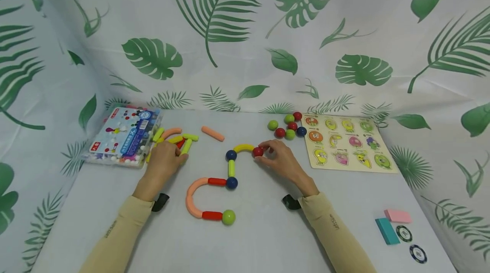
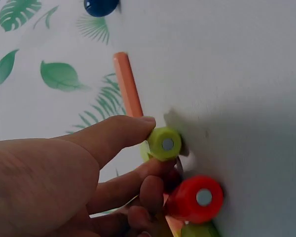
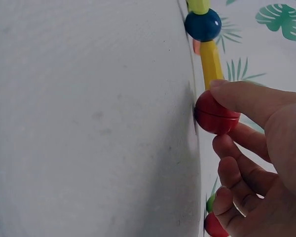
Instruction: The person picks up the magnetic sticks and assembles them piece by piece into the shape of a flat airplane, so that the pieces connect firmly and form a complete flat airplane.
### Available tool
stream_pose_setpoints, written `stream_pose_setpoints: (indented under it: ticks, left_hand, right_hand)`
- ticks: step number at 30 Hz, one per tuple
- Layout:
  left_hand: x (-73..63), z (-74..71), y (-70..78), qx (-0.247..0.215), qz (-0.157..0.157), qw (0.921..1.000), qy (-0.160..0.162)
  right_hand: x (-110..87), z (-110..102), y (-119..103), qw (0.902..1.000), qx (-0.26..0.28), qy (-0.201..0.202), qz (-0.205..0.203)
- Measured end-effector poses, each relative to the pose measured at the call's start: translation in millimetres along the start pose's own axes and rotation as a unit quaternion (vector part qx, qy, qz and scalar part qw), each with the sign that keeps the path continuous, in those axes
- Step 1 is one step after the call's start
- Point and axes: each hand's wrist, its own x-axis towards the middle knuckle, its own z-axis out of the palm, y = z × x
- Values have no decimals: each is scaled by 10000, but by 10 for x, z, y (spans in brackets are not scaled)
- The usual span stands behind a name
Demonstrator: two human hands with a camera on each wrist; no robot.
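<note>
My left hand [image 1: 162, 160] pinches a yellow-green magnetic rod [image 2: 164, 147] between thumb and forefinger, over a small pile of rods at the left. A red rod [image 2: 187, 201] lies just below its fingers. My right hand [image 1: 282, 160] pinches a red ball [image 3: 214, 114] that touches the end of a curved yellow rod [image 1: 243, 148]. From there a joined chain runs through a blue ball [image 1: 231, 155], a short green rod [image 1: 231, 168], another blue ball [image 1: 231, 183], a red rod [image 1: 217, 182], curved salmon pieces [image 1: 190, 196], a second red rod [image 1: 212, 215] and a green ball [image 1: 229, 217].
A plastic box [image 1: 124, 137] stands at the back left. One straight salmon rod [image 1: 212, 133] lies behind the chain. Several loose balls [image 1: 290, 134] sit beside a fruit sticker board [image 1: 348, 143]. Pink [image 1: 398, 216] and teal [image 1: 387, 231] blocks lie near two round chips [image 1: 418, 254] at right.
</note>
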Motion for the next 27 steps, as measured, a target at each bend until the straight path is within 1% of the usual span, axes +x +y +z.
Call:
stream_pose_setpoints:
  ticks: [3, 7, 10, 14, 18, 21, 23, 25, 27]
  left_hand:
    - [-8, 25, 30, -62, -59, 10000, -13]
    - [-14, 44, 118, -405, -91, 9988, -241]
    - [-17, 54, 234, -669, -60, 9971, -368]
    - [-16, 80, 449, -779, 69, 9957, -503]
    - [-37, 122, 725, -791, 462, 9939, -612]
    - [-69, 173, 956, -753, 937, 9900, -731]
    - [-95, 229, 1108, -671, 1297, 9852, -902]
    - [-118, 301, 1244, -560, 1726, 9777, -1059]
    - [-145, 387, 1354, -404, 2076, 9693, -1251]
  right_hand:
    - [-2, 1, 4, 10000, 5, 0, -29]
    - [-10, 0, 4, 10000, -10, 30, -83]
    - [-10, -1, 5, 9999, 7, 50, -114]
    - [-12, 1, 11, 9999, 48, 48, -106]
    - [-20, -7, 17, 9999, 52, 11, -87]
    - [-24, -19, 25, 10000, 52, -4, -66]
    - [-29, -31, 28, 10000, 50, 2, -37]
    - [-35, -45, 33, 10000, 43, 12, 30]
    - [-44, -60, 34, 10000, 51, 11, 77]
